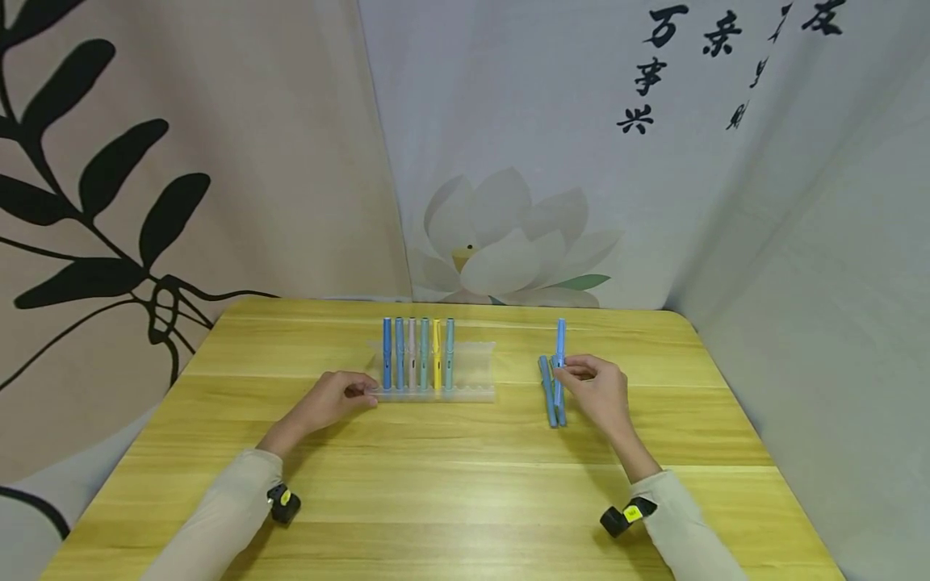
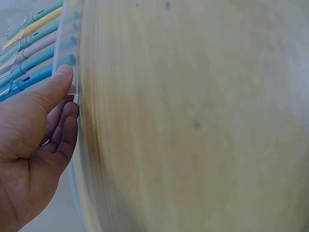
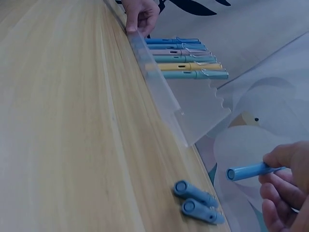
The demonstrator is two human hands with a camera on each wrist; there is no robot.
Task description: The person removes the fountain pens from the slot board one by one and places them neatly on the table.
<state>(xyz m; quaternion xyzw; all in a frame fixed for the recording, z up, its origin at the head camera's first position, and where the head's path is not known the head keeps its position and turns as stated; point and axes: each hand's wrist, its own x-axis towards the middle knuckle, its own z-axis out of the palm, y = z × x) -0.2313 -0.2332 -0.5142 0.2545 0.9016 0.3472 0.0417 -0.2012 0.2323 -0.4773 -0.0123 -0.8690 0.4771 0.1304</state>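
A clear plastic pen stand (image 1: 472, 394) holds several capped pens side by side: blue ones, a pale mauve one (image 1: 412, 355), a yellow one (image 1: 437, 355) and teal ones. My left hand (image 1: 341, 399) grips the stand's left end, the thumb (image 2: 63, 79) on its front lip. A blue pen (image 1: 560, 339) is pinched upright between the thumb and fingers of my right hand (image 1: 599, 391). In the right wrist view that pen (image 3: 248, 171) is held above the table. Below it lie two grey-blue pens (image 1: 547, 395), side by side.
The wooden table (image 1: 465, 500) reaches back to a curtain (image 1: 508, 121) with a printed lotus and lettering. The stand's right part (image 3: 198, 106) shows bare slots. Each wrist wears a small black camera (image 1: 285, 504).
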